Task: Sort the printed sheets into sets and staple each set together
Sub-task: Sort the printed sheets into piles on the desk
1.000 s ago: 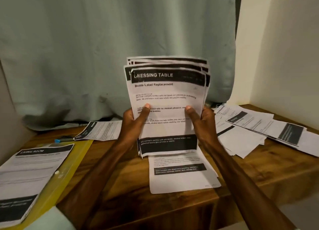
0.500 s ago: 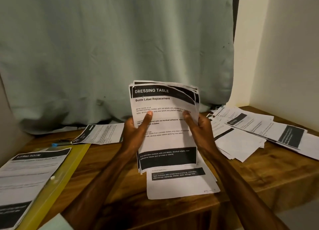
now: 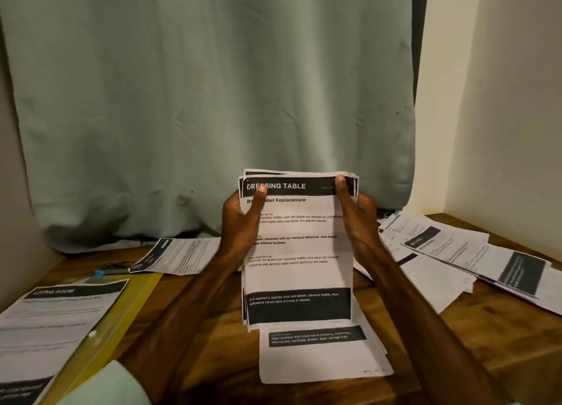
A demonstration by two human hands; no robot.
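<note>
Both top corners of the upright stack of sheets (image 3: 296,270) are pinched, by left hand (image 3: 240,222) and right hand (image 3: 360,219)

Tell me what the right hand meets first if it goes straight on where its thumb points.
Probably the curtain. The right hand, gripping the stack of sheets, points up and away; nothing else shows in that line, though depth is unclear.

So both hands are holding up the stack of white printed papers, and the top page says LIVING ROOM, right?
Not quite. The left hand and the right hand do hold up the stack of white printed sheets, but its top page says DRESSING TABLE, as the head view shows. The LIVING ROOM sheet lies on the yellow plastic folder at the left.
</note>
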